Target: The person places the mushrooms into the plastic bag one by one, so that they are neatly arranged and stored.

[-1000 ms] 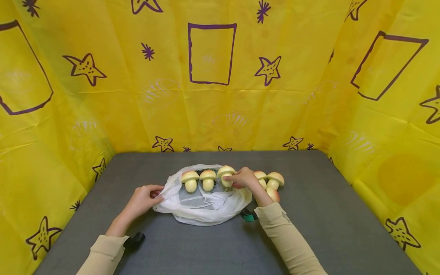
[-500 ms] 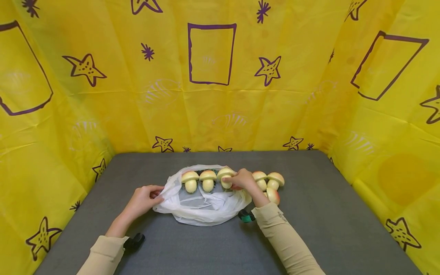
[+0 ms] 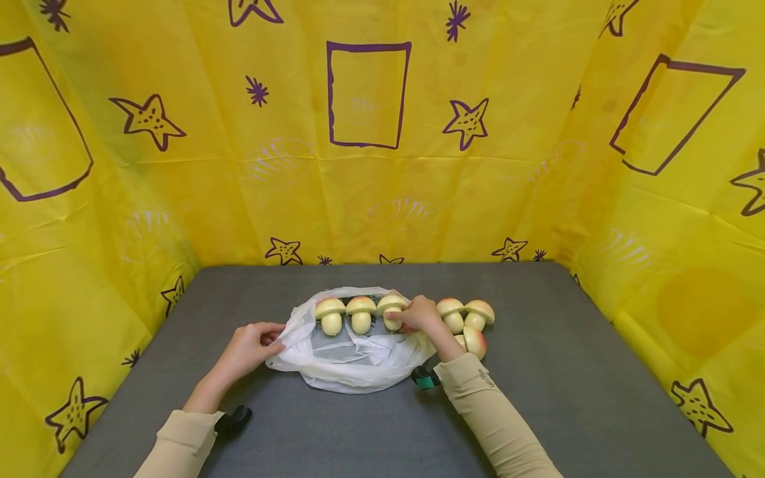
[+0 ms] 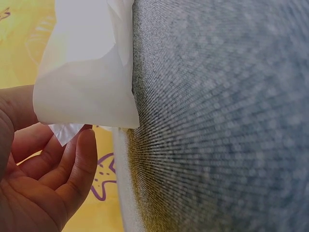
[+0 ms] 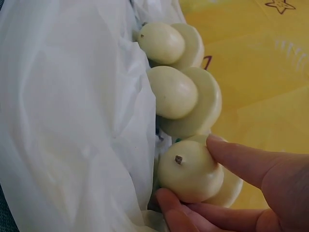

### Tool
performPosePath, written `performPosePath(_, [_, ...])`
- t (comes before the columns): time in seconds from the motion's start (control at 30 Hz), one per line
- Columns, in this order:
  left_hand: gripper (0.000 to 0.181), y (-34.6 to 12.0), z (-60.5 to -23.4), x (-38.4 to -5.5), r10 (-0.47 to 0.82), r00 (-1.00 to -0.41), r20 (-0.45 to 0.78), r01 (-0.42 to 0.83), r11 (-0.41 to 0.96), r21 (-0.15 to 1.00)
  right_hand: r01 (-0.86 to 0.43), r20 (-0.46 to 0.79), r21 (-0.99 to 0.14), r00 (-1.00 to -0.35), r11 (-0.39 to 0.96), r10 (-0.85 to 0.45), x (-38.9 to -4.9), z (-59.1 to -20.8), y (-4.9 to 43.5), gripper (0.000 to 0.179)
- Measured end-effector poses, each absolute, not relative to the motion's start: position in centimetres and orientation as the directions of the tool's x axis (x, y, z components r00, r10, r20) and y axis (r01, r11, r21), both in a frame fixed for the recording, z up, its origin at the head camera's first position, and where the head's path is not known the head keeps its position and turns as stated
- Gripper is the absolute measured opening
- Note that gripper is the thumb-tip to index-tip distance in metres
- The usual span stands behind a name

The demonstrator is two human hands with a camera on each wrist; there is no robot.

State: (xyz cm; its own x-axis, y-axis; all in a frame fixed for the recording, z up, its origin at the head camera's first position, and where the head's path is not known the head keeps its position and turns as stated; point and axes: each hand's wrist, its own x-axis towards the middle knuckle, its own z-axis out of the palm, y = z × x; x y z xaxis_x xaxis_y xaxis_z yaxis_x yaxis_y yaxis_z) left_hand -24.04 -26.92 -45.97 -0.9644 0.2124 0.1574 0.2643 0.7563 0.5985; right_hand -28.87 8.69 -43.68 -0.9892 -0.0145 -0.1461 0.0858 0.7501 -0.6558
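Note:
A white plastic bag (image 3: 349,378) lies spread open on the grey table. My left hand (image 3: 250,345) holds its left edge; in the left wrist view the thumb of that hand (image 4: 43,174) goes behind the plastic. Toy mushrooms with pale stems stand in a row at the bag's far side: a left mushroom (image 3: 330,316), a middle mushroom (image 3: 361,315) and a right mushroom (image 3: 387,304). My right hand (image 3: 423,316) grips that right one. The right wrist view has thumb and fingers around its stem (image 5: 190,169). A dark green thing behind the row is mostly hidden.
Right of the bag several loose mushrooms (image 3: 480,313) lie close together on the table (image 3: 538,398), partly behind my right wrist. Yellow cloth (image 3: 370,199) with star drawings walls the table at the back and both sides.
My right hand has lowered the right mushroom slightly, into line with the other two, and its forearm has shifted a little left. The left hand and the bag stay put.

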Motion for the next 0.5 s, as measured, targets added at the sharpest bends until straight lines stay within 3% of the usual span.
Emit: performPosePath(0.5, [0.033,-26.99,-46.01,-24.03,0.214,-0.964,0.161,0.267,0.753,0.601,0.070,-0.152,-0.633,-0.988,0.771,-0.035,-28.84,-43.75,8.62,0.048])
